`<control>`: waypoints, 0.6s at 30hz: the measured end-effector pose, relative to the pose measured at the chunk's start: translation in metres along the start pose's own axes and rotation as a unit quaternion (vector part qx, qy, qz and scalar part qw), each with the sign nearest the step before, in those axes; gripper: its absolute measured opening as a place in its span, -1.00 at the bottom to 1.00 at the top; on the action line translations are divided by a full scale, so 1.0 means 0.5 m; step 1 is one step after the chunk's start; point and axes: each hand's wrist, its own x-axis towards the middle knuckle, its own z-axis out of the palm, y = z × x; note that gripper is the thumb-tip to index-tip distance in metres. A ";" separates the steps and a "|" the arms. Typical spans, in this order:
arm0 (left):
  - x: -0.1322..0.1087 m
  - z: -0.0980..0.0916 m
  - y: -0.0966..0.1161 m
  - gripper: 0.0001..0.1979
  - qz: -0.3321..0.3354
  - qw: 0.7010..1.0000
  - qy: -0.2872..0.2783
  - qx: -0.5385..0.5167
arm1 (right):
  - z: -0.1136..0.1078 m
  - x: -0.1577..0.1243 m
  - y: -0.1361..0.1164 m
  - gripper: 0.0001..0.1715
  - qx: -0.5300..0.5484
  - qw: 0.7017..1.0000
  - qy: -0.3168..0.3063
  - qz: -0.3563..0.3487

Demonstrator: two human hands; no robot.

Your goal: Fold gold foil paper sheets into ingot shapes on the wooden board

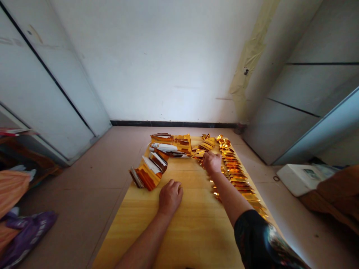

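A: What's around the table?
B: The long yellow wood-grain tabletop [182,228] sits on a beige tile floor [81,164], facing a white wall [157,63] with a black skirting strip [174,123]. A white plastic box [297,179] and a brown cloth [339,194] lie off to the right; a crumpled purple plastic bag [28,239] and an orange cloth [12,190] lie off to the left. None of them is in the way.

A: Where's the foil?
B: Folded gold-and-white foil strips [157,160] bend across the far left of the tabletop. A row of pleated gold foil pieces [235,173] runs along its right side.

A: And the hands?
B: Apart. The left hand [170,197] is curled on bare wood, just beside the near end of the strips. The right hand [211,162], its arm ending in a black sleeve [252,239], lies against the row's inner side. I can't tell if it's gripping anything.

A: Any room?
B: Plenty of bare wood between the hands and the near end; the foil crowds the far end.
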 end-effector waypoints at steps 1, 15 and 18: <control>0.000 0.000 0.000 -0.86 0.000 1.000 0.002 0.000 | 0.000 0.005 0.006 -0.73 -0.003 1.000 0.002 0.004; 0.000 0.001 0.000 -0.85 -0.009 1.000 -0.003 -0.008 | -0.004 0.040 0.159 -0.74 -0.084 0.993 -0.025 0.074; 0.000 0.001 0.000 -0.85 -0.007 1.000 -0.002 -0.008 | 0.004 0.042 0.166 -0.74 -0.089 0.993 -0.039 0.070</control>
